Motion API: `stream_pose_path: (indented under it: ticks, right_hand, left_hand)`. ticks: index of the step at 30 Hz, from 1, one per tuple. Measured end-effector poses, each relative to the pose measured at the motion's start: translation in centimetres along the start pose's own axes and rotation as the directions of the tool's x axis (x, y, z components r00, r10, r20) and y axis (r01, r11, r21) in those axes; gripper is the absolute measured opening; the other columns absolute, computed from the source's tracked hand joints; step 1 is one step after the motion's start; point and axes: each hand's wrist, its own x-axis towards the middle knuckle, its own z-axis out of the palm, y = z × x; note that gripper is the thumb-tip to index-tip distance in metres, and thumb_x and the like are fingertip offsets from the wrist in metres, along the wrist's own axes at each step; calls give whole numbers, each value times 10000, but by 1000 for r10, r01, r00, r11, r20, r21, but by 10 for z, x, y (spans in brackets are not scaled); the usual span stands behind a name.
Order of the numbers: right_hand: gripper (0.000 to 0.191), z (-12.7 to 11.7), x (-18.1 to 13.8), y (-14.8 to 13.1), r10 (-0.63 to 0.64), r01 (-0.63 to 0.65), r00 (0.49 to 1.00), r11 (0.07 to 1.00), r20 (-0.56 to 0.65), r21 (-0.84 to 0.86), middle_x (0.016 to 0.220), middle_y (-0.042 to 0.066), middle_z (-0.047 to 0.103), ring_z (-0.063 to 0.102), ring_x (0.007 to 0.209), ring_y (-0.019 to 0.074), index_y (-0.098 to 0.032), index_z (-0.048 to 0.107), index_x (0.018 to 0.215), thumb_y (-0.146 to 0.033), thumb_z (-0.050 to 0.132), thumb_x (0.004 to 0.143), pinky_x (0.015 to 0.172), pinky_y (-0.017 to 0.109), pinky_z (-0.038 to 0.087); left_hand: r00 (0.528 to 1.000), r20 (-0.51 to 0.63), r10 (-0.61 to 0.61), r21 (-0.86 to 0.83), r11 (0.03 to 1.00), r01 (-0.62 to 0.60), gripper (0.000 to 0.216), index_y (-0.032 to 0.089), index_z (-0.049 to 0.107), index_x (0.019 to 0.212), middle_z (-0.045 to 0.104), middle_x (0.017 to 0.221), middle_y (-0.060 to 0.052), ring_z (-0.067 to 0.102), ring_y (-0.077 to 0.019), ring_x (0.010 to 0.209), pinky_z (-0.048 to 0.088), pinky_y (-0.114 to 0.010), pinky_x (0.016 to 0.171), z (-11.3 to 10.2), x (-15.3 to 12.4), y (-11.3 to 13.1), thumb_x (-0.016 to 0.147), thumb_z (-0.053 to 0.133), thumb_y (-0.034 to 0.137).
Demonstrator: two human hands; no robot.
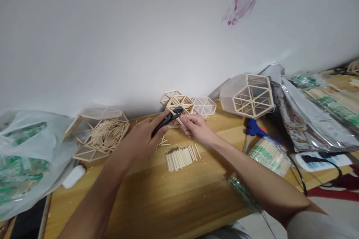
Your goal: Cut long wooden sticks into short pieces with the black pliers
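Head view, looking down over a wooden table [174,194] set against a pale wall, and both hands meet at the far edge of it. The left hand [140,138] is wrapped around a black cutter [167,119], fingers closed on the handles, the tool's head pointing up and to the right. The right hand [198,129] comes in from the other side, thumb and fingertips pinched together right at the cutter's head on what looks like a thin stick [181,120]; it is small and partly hidden, so the exact grip is hard to read. The two hands are almost touching there.

Just below them, on the bare wood, lies a neat pile of short cut sticks [181,157], with a few loose bits scattered between the pile and the left hand. Right behind the fingers stands a cluster of small hexagonal stick frames [179,101], and a bigger hexagonal frame [249,95] sits further right, tipped on its side.

Off to the left, an open hexagonal basket [98,134] is full of loose sticks, beside a crumpled plastic bag [22,157]. On the right, a blue glue gun [255,129] lies near a wrapped pack of sticks [269,153], with a silver foil bag [308,119] behind them and a white power strip [322,160] at the table's edge.
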Motion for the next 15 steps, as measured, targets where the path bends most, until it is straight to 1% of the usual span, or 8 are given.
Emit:
stream_pose_path:
  ticks: [5, 8, 11, 15]
  right_hand:
    - [495, -1, 0, 1, 46, -46, 999, 998, 7, 40, 588, -59, 415, 339, 464, 70, -161, 676, 879, -653, 622, 873, 415, 188, 232]
    - [481, -1, 0, 2, 70, -71, 997, 994, 19, 78, 598, -62, 416, 317, 455, 60, -160, 670, 880, -639, 630, 871, 408, 184, 222]
    - [464, 0, 0, 1, 72, -74, 997, 992, 24, 99, 602, -62, 418, 308, 457, 58, -161, 664, 871, -625, 645, 864, 403, 180, 206]
    - [463, 0, 0, 0, 65, -65, 998, 994, 5, 89, 602, -59, 422, 319, 465, 60, -160, 668, 867, -623, 655, 855, 402, 175, 213]
  left_hand:
    - [1000, 10, -5, 8, 1000, 5, 590, 312, 322, 1580, 641, 1396, -83, 638, -289, 1223, 508, -444, 989, 0, 0, 1, 1027, 351, 516]
    - [1000, 21, -19, 13, 1000, 19, 571, 329, 340, 1571, 679, 1341, -71, 660, -281, 1184, 509, -440, 980, -2, -1, 3, 1030, 343, 514]
    - [999, 20, -34, 32, 999, 33, 564, 337, 345, 1568, 702, 1299, -67, 677, -276, 1147, 514, -427, 959, -3, -1, 4, 1033, 335, 516]
    - [1000, 8, -23, 46, 999, 23, 572, 337, 336, 1572, 722, 1253, -69, 700, -271, 1082, 526, -404, 916, -1, 0, 2, 1030, 343, 521]
